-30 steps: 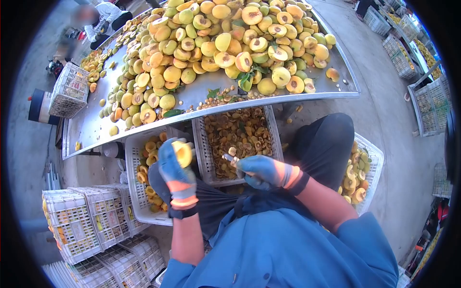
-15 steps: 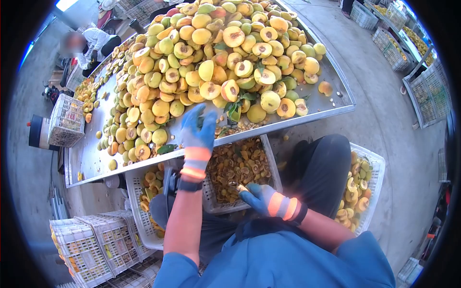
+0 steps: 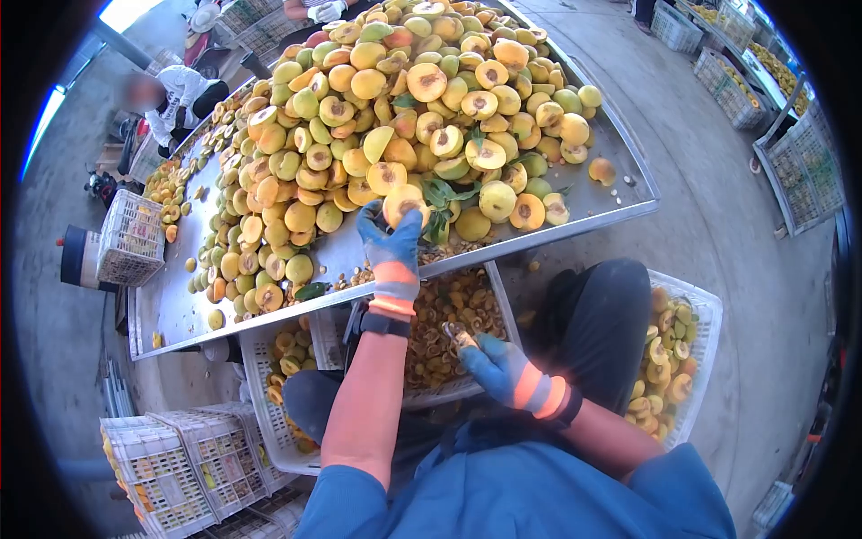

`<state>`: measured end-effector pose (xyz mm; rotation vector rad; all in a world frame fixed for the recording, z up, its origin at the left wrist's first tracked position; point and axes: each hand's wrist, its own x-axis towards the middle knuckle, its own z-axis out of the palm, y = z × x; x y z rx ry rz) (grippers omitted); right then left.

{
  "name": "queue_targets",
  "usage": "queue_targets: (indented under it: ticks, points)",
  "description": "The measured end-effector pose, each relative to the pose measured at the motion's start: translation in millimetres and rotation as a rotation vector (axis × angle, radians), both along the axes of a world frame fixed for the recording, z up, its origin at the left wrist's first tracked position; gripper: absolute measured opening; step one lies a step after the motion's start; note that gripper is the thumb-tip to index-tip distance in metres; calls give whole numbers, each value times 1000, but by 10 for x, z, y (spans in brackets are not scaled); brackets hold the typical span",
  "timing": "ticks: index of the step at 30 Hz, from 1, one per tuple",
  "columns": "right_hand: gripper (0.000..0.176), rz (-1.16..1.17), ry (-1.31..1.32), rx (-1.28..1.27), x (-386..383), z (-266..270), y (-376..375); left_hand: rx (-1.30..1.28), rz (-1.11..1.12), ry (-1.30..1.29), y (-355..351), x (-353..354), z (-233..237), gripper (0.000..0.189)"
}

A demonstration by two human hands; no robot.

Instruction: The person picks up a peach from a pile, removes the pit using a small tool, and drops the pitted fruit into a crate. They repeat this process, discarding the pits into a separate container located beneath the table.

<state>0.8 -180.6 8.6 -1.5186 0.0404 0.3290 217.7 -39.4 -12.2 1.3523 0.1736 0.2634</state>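
Observation:
My left hand (image 3: 391, 241), in a blue and grey glove with orange bands, grips a halved peach (image 3: 405, 206) at the near edge of the fruit pile (image 3: 314, 144). The peach's cut face and hollow show. In my gloved right hand (image 3: 496, 364) is a small pitting tool (image 3: 461, 336), its tip pointing up and left. That hand hangs above a crate of small brown-yellow pieces (image 3: 440, 310), below the edge of the metal table (image 3: 539, 235).
Crates of peach halves stand at my left (image 3: 269, 395) and right (image 3: 705, 359). Stacked white crates (image 3: 175, 467) are at the lower left. A co-worker (image 3: 180, 94) sits beyond the table's far left; another person's gloved hand (image 3: 327, 12) shows at the top.
My left hand has moved right and closed on a halved peach; it was open before. My right hand has shifted slightly, still holding the tool. The view has shifted a little.

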Motion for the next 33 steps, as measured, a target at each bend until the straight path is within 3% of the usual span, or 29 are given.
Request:
queue_targets:
  ticks: [2, 4, 6, 7, 8, 10, 11, 14, 15, 18, 20, 22, 23, 27, 30, 33]
  points:
    - [25, -25, 53, 85, 54, 80, 2, -413, -233, 98, 291, -352, 159, 55]
    - [13, -44, 85, 216, 104, 208, 77, -570, -238, 200, 482, -737, 276, 49]
    - [11, 4, 23, 250, 141, 278, 152, -111, -224, -19, 609, -1085, 79, 39]
    - [24, 37, -15, 94, 162, 276, 151, -159, -213, -14, 638, -1239, 73, 38]
    - [22, 75, -128, 32, 162, 280, 189, -206, -201, -9, 642, -1389, 139, 39]
    - [17, 145, -359, -90, 153, 281, 269, -858, -155, 206, 675, -1618, 306, 43]
    - [22, 203, -536, -200, 148, 265, 282, -899, -148, 226, 684, -1694, 256, 49]
    - [30, 227, -381, -297, 92, 298, 390, -549, -94, 147, 558, -1945, 382, 49]
    - [34, 198, -331, -216, 65, 346, 431, -791, -66, 220, 574, -1950, 384, 47]
    - [36, 206, -462, -338, 3, 260, 451, -799, -74, 154, 540, -2065, 395, 44]
    - [33, 255, -452, -342, -39, 255, 460, -676, -64, 119, 520, -2127, 377, 41]
    - [40, 286, -440, -300, -79, 221, 460, -521, -50, 93, 493, -2176, 352, 40]
    - [43, 294, -433, -257, -93, 184, 460, -145, -55, -40, 510, -2191, 236, 34]
    - [45, 343, -342, -161, -130, 167, 468, 596, 2, -464, 602, -2189, 44, 31]
    - [36, 361, -395, -239, -119, 92, 450, 648, 82, -373, 498, -2214, 151, 20]
    - [38, 442, -643, -460, -85, -94, 416, 424, 35, -104, 557, -2174, 31, 24]
